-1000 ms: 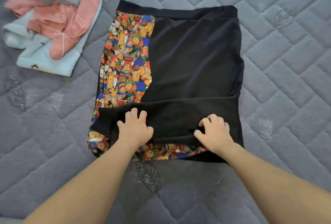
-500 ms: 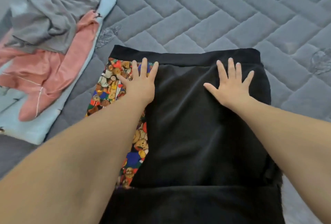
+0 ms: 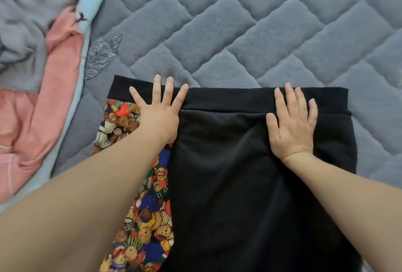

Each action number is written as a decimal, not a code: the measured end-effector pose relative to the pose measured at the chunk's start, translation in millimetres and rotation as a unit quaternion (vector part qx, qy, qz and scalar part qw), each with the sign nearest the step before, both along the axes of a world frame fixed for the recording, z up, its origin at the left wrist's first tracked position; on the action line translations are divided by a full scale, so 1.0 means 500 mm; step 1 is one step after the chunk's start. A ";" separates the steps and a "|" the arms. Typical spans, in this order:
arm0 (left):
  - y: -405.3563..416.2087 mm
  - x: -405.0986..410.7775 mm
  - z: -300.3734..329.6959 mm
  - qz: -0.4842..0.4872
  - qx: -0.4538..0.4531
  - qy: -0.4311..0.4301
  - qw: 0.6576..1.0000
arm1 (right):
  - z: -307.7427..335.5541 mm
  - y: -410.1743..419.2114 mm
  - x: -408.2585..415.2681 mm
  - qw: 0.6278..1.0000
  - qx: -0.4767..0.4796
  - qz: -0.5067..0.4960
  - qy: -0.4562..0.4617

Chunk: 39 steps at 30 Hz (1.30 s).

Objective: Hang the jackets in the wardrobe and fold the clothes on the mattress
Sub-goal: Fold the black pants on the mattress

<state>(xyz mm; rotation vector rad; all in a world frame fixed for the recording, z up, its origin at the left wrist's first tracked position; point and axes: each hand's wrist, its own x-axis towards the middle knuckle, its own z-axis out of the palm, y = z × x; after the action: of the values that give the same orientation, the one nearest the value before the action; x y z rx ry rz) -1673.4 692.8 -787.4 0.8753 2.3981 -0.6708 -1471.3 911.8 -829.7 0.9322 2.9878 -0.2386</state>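
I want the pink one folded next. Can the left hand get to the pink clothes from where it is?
Probably yes. The left hand lies flat on the black garment, holding nothing, and only bare mattress lies between it and the pink clothes. A grey garment covers their far part.

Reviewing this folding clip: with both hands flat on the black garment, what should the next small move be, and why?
Probably pinch the far black band and fold it toward the body. Both the left hand and right hand lie open and flat at the far edge of the black garment, which lies smooth on the mattress.
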 end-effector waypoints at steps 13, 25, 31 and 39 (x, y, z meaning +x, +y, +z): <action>0.012 0.037 0.009 -0.112 0.021 0.182 0.977 | -0.016 0.022 -0.005 0.994 0.011 -0.016 0.107; -0.241 0.262 0.151 -0.223 0.203 0.267 0.915 | 0.170 -0.102 0.214 0.951 0.203 0.216 0.094; -0.403 0.458 0.244 -0.138 0.179 0.202 0.953 | 0.301 -0.225 0.439 0.935 0.195 0.265 -0.132; -0.618 0.712 0.240 -0.016 0.051 0.145 0.988 | 0.332 -0.478 0.691 0.921 0.040 0.206 -0.329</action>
<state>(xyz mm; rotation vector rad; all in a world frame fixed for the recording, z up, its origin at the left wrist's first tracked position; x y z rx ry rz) -1317.2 383.7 -667.2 0.9136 2.7026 -0.7386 -1125.7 672.9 -664.0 0.2691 2.4724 0.1733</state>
